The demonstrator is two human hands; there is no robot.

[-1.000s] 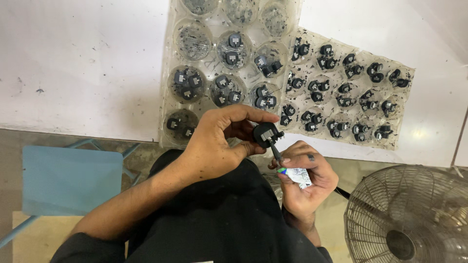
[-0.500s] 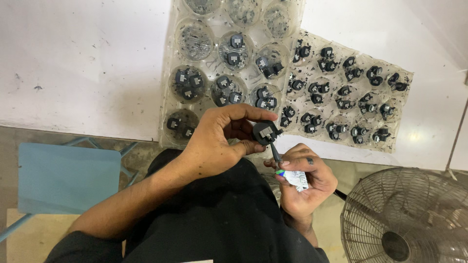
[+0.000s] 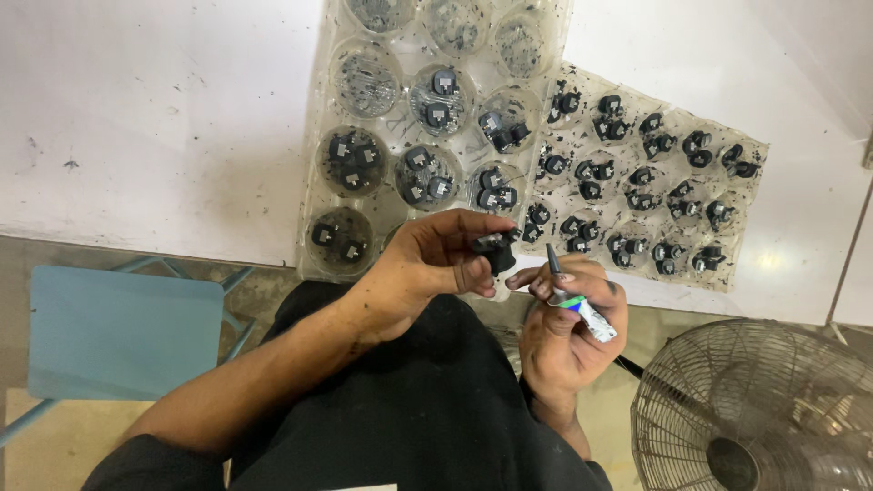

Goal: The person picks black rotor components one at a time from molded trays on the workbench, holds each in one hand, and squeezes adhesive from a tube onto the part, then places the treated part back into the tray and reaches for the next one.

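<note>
White table (image 3: 136,109), scuffed and flecked with black specks, fills the upper part of the view; its near edge runs just above the person's lap.

Metal-grille fan (image 3: 773,409) at lower right, below table level. Pale blue stool (image 3: 118,327) at lower left.

Two clear plastic blister trays lie on the table, edges overlapping. The larger tray (image 3: 400,136) has big round wells, some empty and dusty, others holding two or three small black parts with pale square faces. The smaller tray (image 3: 655,182), angled off to the right, has small wells packed with similar black parts.

Left hand (image 3: 427,268) is raised over the table edge, just below the larger tray. Thumb and fingers are curled in, pinching a small black part (image 3: 496,250) at the fingertips. The part is dark, blocky, matt, of a kind with those in the trays; finer detail cannot be made out.

Right hand (image 3: 568,314) sits just beside it, fingers closed around a slim tube (image 3: 582,309), white-bodied with a green band and a dark pointed nozzle. The nozzle tip points up, near the black part but not touching it.
</note>
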